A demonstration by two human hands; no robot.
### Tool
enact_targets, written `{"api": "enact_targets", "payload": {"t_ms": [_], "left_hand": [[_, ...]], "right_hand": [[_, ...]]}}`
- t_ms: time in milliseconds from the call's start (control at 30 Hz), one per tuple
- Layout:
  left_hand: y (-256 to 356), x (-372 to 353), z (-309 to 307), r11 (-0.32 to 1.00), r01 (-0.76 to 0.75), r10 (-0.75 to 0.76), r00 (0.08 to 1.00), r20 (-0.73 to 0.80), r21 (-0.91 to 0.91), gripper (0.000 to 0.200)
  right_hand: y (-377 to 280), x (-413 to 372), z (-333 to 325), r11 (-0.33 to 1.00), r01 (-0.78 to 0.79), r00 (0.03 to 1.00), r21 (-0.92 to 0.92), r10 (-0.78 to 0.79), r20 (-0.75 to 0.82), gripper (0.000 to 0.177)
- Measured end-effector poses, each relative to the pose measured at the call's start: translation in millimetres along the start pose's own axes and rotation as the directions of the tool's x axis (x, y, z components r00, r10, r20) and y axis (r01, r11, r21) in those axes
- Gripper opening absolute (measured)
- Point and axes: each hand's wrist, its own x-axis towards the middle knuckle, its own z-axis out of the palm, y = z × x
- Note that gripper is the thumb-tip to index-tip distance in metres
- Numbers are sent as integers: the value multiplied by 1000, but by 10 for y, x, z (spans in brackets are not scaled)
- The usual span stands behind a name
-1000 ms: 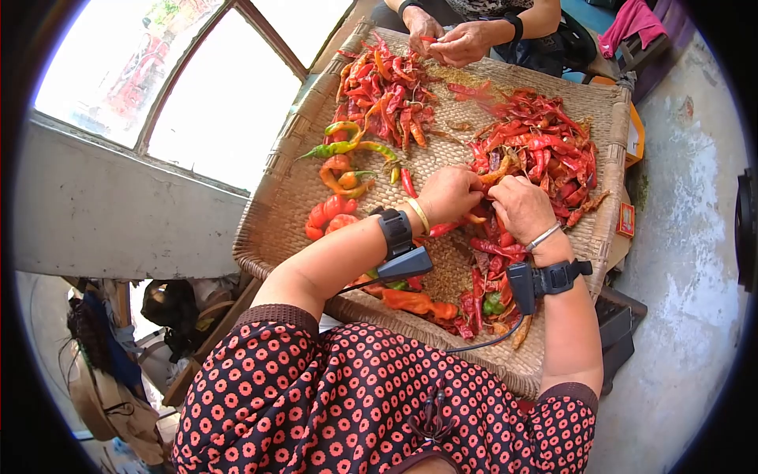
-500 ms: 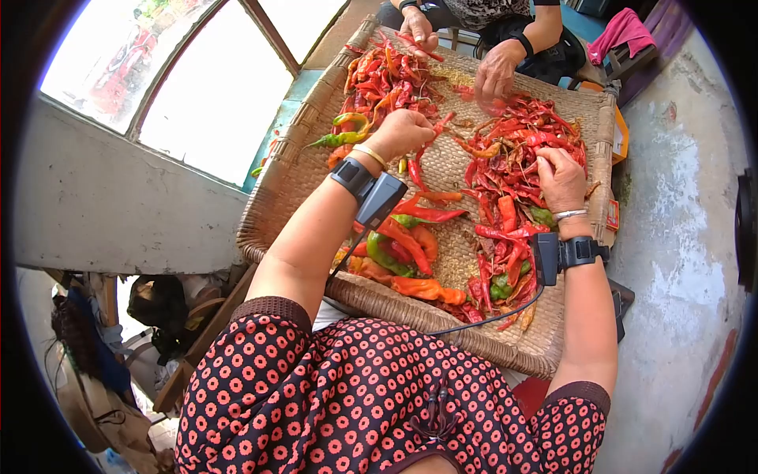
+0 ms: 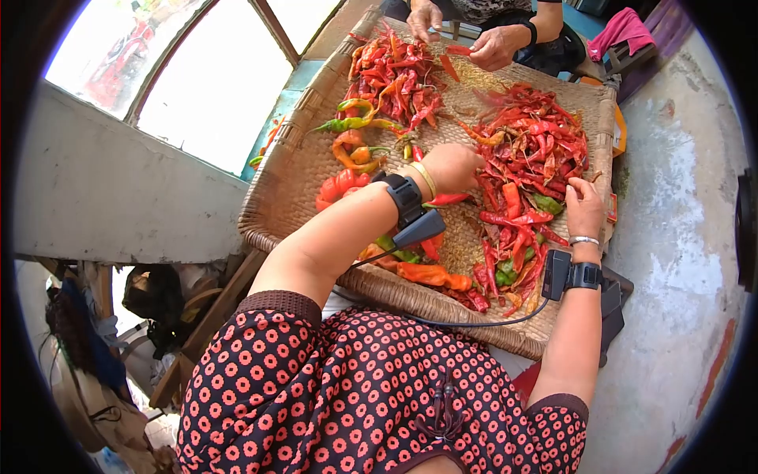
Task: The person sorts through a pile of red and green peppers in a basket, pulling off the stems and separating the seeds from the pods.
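Note:
My left hand (image 3: 452,169) reaches over the middle of a woven basket tray (image 3: 272,186), its fingers curled at the left edge of a large heap of dried red chili peppers (image 3: 545,134). Whatever those fingers hold is hidden. At the heap's right side, my right hand (image 3: 584,207) has its thumb and fingertips pinched together; I cannot make out anything between them. A green pepper (image 3: 546,204) lies just left of it. Below my left wrist are a red pepper (image 3: 447,200) and an orange pepper (image 3: 433,275).
Across the tray, a co-worker's hand (image 3: 494,47) holds red chilies beside that person's other hand (image 3: 425,17). A second chili heap (image 3: 395,75) is at the far left, near curved green-yellow peppers (image 3: 351,118). A wall (image 3: 671,237) stands right, a window (image 3: 213,79) left.
My left hand has moved right and nearer, from above a red chili to the large heap's edge. My right hand has shifted slightly right and nearer. The co-worker's hands have come closer together.

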Motion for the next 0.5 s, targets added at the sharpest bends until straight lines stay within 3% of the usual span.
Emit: {"api": "enact_targets", "payload": {"t_ms": [33, 133, 233, 400, 500], "left_hand": [[43, -12, 30, 1000, 0, 0, 1000, 3, 5, 27], [112, 9, 126, 993, -19, 18, 1000, 12, 114, 23], [78, 43, 95, 997, 13, -14, 1000, 18, 72, 17], [-99, 75, -254, 988, -109, 98, 991, -95, -111, 10], [-262, 46, -611, 999, 29, -33, 989, -142, -29, 12]], "right_hand": [[17, -12, 68, 995, -1, 999, 102, -3, 36, 14], [65, -31, 127, 992, 106, 990, -75, -98, 104, 14], [50, -4, 126, 982, 135, 985, -129, -119, 128, 14], [-37, 13, 80, 975, 154, 979, -160, -129, 155, 13], [-67, 18, 106, 972, 164, 980, -167, -140, 144, 12]]}}
